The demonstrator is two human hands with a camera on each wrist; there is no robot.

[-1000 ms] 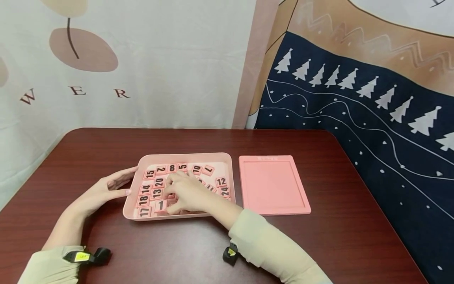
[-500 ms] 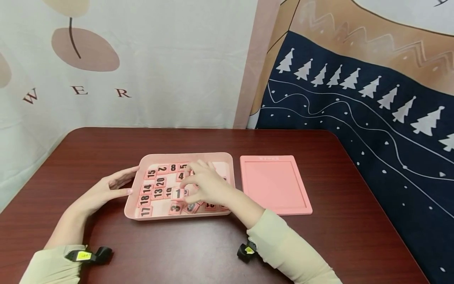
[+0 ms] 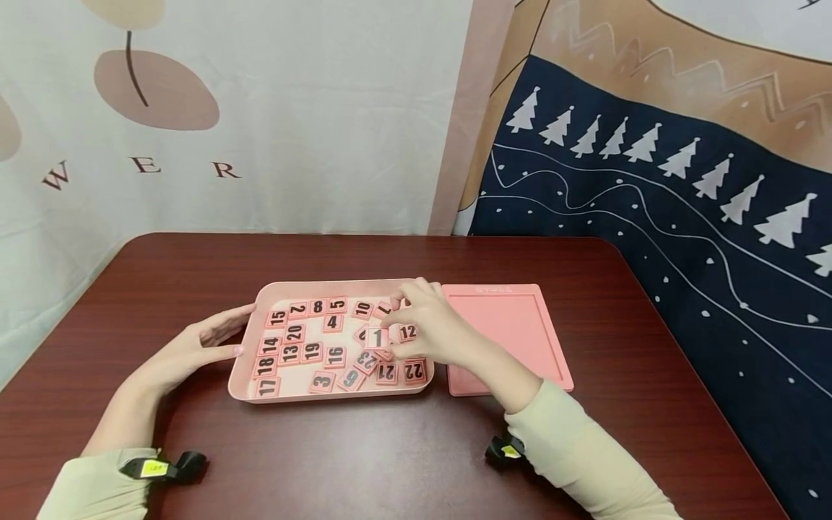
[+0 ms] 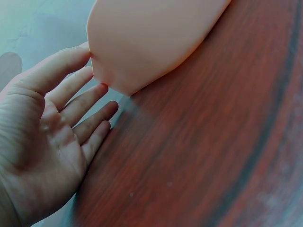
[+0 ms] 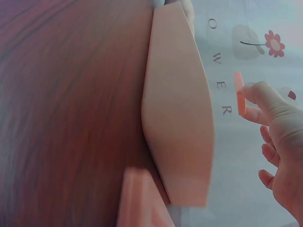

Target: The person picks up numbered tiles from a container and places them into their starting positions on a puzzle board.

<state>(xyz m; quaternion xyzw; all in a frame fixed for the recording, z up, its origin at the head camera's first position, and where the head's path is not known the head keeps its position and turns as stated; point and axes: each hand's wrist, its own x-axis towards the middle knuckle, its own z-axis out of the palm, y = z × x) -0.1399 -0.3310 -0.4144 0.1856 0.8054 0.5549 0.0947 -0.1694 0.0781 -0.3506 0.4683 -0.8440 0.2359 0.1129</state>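
Note:
Between thumb and fingertip, my right hand [image 3: 432,328] pinches a pink number tile marked 1 [image 3: 377,339], raised over the right part of the pink tray [image 3: 338,287]. In the right wrist view this tile [image 5: 240,93] shows edge-on, above the tray's side. My left hand [image 3: 188,350] rests its thumb and fingertips against the tray's left end. Its fingers [image 4: 85,101] look straight and spread in the left wrist view. Several number tiles lie in the tray, among them tile 16 [image 3: 335,356], tile 4 [image 3: 333,323] and tile 3 [image 3: 321,381].
Right of the tray lies a pink square frame board [image 3: 500,332] with a raised rim, partly behind the right hand. Both stand on a dark red wooden table [image 3: 312,455]. A printed curtain [image 3: 325,144] hangs behind the table.
My right hand has picked up tile 1 from the tray's near left part and carried it rightward, towards the frame board. The left hand stays at the tray's left end.

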